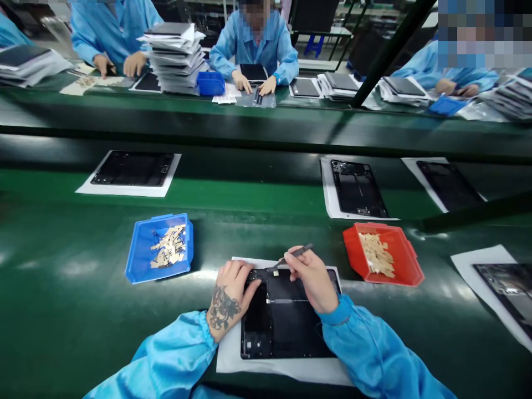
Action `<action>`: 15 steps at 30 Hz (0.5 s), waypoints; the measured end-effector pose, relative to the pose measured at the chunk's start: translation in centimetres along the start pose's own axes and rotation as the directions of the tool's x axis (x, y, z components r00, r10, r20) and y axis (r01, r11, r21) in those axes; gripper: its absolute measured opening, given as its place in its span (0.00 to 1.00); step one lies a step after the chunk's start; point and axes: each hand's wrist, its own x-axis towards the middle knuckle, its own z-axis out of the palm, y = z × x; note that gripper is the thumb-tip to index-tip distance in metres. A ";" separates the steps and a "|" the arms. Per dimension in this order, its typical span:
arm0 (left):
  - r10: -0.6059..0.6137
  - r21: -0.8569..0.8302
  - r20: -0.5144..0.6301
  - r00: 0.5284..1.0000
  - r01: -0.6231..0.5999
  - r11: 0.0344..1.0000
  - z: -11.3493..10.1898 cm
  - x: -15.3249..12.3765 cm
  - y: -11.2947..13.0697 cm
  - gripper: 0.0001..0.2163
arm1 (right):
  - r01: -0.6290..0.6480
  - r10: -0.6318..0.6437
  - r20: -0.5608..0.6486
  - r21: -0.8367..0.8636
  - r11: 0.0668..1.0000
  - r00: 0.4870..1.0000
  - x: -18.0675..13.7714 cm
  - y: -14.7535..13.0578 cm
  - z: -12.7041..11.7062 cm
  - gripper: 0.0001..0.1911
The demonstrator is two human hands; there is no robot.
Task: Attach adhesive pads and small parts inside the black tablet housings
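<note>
A black tablet back shell [286, 327] lies on a white sheet [266, 368] in front of me on the green belt. My left hand [228, 296] rests on the shell's upper left corner, its fingers curled down onto the edge. My right hand [311, 277] is closed on dark tweezers [291, 256], whose tip points left and down at a small pale piece near the shell's top edge. A blue tray [141, 260] of tan stickers sits to the left, a red tray [405, 266] of similar pieces to the right.
More black shells on white sheets lie on the belt: one far left [133, 169], two far right [358, 187] [449, 184], one at the right edge [509, 291]. Across the belt, several people in blue coats work beside stacks of shells [177, 55].
</note>
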 end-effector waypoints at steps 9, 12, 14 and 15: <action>0.136 0.043 -0.039 0.990 -0.134 0.990 0.9 0.9 0.0 0.09 | 0.037 -0.037 -0.035 0.021 0.999 0.999 0.6 0.9 0.2 0.18; 0.245 0.055 -0.008 0.969 -0.244 0.968 1.4 0.4 0.4 0.08 | 0.041 -0.040 -0.049 0.017 0.999 0.998 0.7 1.1 0.1 0.18; 0.274 0.066 0.022 0.961 -0.275 0.959 1.6 0.0 0.5 0.07 | 0.042 -0.042 -0.046 0.009 0.999 0.998 0.7 1.3 0.1 0.17; 0.273 0.066 0.027 0.962 -0.274 0.960 1.6 -0.3 0.6 0.07 | 0.043 -0.043 -0.042 0.003 0.999 0.998 0.7 1.4 0.1 0.17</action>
